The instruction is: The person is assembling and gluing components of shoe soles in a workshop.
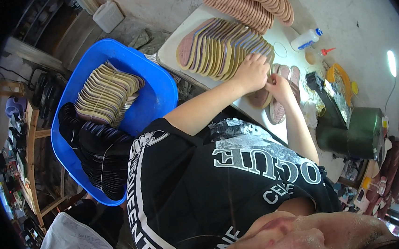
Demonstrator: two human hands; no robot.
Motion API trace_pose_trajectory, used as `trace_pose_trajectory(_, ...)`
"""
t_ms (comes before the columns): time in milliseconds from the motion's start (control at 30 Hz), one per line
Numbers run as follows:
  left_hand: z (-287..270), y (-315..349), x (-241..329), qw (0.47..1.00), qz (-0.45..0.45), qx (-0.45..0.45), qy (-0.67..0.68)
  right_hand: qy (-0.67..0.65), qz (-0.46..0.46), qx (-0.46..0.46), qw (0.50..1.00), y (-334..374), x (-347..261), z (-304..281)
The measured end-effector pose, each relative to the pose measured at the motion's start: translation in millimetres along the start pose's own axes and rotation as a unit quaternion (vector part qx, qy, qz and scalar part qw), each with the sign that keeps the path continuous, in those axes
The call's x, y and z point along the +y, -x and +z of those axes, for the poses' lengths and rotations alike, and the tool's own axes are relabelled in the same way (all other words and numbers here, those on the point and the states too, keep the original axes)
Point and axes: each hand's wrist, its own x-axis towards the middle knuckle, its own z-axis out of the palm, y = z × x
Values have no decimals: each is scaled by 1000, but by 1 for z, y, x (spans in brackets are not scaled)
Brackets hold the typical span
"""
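Note:
On the light table, a long row of shoe soles [212, 48] stands packed edge to edge, with yellowish rims and pinkish faces. My left hand [251, 72] is at the right end of this row, its fingers curled down. My right hand [279, 88] meets it there, thumb and fingers pinched together. Just below both hands a single shoe sole [259, 100] shows, and they appear closed on its upper edge; the exact grip is partly hidden. Right beside my right hand lie several pinkish soles [293, 76] with patterned faces.
More pink soles [251, 3] are stacked at the table's far end. A white bottle [306, 40] and a red-tipped glue bottle [318, 55] stand right of them. A green cylindrical machine [352, 131] is farther right. At left, a blue tub [153, 97] holds tied bundles of yellowish and black soles.

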Motion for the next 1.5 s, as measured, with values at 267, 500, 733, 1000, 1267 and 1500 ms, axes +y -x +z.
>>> trace_pose_trajectory(267,-2,-6,-4,992,-71,25,100,-242,-42,134,960,73,-19,-47)
trace_pose_trajectory(500,-38,-23,59,603,-356,-64,710,-515,-33,65,854,136,-11,-44)
trace_pose_trajectory(733,-48,-35,88,605,-301,-116,728,-810,-14,-99,577,122,15,-26)
trace_pose_trajectory(1000,-41,-59,80,784,-209,-71,580,-641,-17,-140,755,91,24,-76)
trace_pose_trajectory(1267,-37,-84,94,852,-165,-77,491,-616,-17,-35,787,94,27,-84)
trace_pose_trajectory(1500,2,-156,96,780,-222,-131,570,-749,0,35,662,118,47,-73)
